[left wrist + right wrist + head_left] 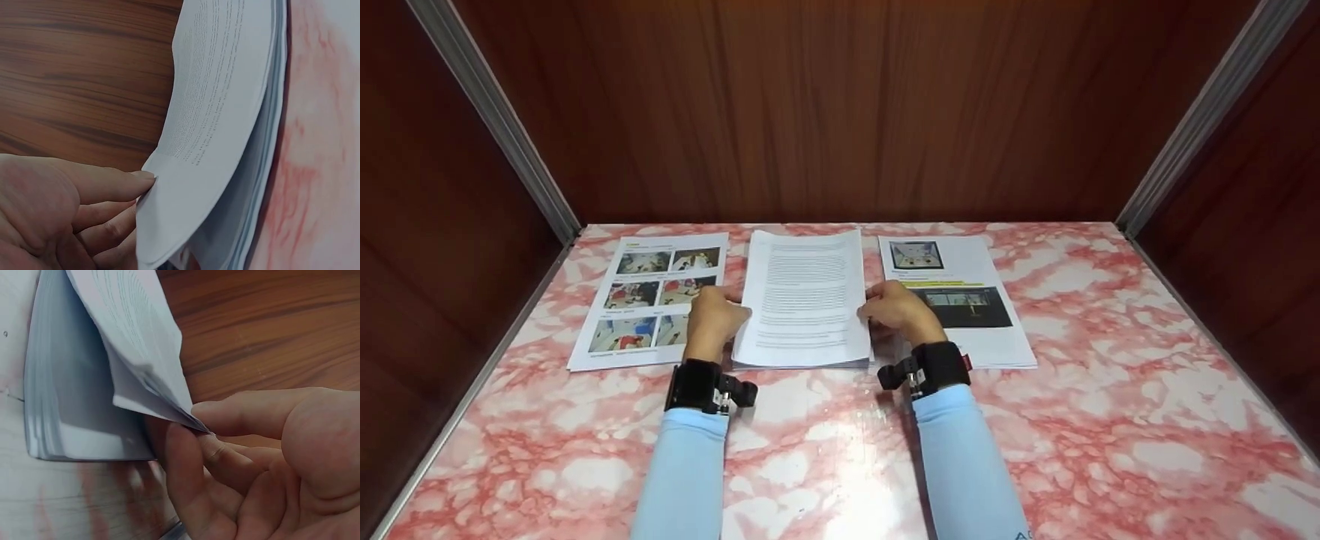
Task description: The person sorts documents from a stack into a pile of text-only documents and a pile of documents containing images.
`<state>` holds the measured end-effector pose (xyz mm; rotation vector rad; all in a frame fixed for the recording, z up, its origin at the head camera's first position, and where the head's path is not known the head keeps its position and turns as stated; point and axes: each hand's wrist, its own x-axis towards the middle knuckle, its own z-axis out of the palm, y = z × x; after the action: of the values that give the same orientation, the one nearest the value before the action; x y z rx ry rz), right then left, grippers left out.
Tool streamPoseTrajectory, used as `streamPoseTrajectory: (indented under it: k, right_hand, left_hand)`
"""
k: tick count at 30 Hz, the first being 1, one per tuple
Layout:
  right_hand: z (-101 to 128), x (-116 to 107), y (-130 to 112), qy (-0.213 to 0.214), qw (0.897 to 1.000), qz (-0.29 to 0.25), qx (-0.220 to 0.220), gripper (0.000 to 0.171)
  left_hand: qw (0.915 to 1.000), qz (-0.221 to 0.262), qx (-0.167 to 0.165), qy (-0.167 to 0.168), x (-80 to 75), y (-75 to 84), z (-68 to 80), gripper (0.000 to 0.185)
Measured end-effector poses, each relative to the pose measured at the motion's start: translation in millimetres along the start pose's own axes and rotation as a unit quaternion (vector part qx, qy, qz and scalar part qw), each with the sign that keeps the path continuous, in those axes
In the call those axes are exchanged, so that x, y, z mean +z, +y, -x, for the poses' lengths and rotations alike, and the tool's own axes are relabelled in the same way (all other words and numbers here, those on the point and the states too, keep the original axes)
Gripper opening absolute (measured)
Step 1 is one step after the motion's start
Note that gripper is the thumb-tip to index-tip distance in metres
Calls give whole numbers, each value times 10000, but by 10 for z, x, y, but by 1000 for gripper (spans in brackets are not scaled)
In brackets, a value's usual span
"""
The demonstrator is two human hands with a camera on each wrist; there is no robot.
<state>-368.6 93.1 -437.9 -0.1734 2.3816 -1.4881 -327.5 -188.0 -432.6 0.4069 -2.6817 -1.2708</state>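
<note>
In the middle of the table lies a stack of printed paper [808, 300], its top sheets covered in lines of text. At its left edge my left hand [714, 321] pinches the upper sheets between thumb and fingers; in the left wrist view those sheets [197, 124] bow up, leaving a gap above the lower stack. My right hand [901, 311] pinches the right edge of the same upper sheets. The right wrist view shows the raised sheets [135, 343] between thumb and fingers, with the thick lower stack [84, 422] beneath them.
Left of the stack lies a printed page with several photos [634, 296]. Another page with two pictures [982, 345] lies to the right, partly under my right hand. Dark wooden panels [840, 112] wall the back and sides of the red-and-white marbled table [810, 465].
</note>
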Motion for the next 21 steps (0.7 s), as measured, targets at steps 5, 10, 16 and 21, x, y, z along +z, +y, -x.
streamPoseTrajectory:
  k: [5,10,16,21]
  right_hand:
    - [-1,13,15,142,9999,78,-58,35]
    - [-9,25,34,271,9989,376,-82,41]
    - [-7,19,15,342,9959,827,-142,39]
    - [45,-11,-74,522,9929,1067,-107,31]
  left_hand:
    - [10000,11,-62,-23,-12,8,20,25]
    - [9996,-255,-63,-91,-20,0,31,21]
    - [9980,-607,-61,-153,-39,4,44,21]
    - [9973,-718,-68,-167,-71,38,67,22]
